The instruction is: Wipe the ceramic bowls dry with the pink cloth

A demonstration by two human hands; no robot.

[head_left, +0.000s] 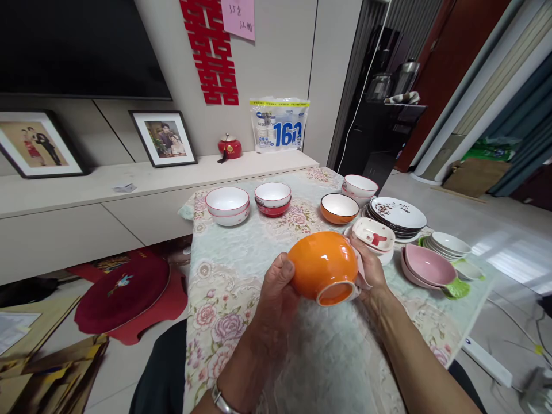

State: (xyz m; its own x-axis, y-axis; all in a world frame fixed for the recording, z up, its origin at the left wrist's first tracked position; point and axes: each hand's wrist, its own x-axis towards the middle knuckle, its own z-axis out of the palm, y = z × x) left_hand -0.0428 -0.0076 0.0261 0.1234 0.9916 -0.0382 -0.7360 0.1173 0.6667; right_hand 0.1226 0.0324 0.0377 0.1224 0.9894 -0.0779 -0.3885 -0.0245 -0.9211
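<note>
An orange bowl (321,264), tipped on its side with its round foot toward me, is held above the table. My left hand (278,284) grips its left edge, the thumb over the outside. My right hand (371,267) presses a pale pink cloth (361,270) against the bowl's right side; some of its fingers are hidden behind the bowl. Just beyond the bowl stands another orange bowl (339,208) with a white inside and dark rim. Near my right hand are square white dishes (373,233) with a red pattern.
On the flowered tablecloth (228,322) stand white bowls (227,206), red-and-white bowls (273,198), pink-rimmed bowls (360,187), stacked plates (399,214), pink dishes (430,267) and small white bowls (451,244). A red stool (129,293) is at the left; a white cabinet (159,190) stands behind.
</note>
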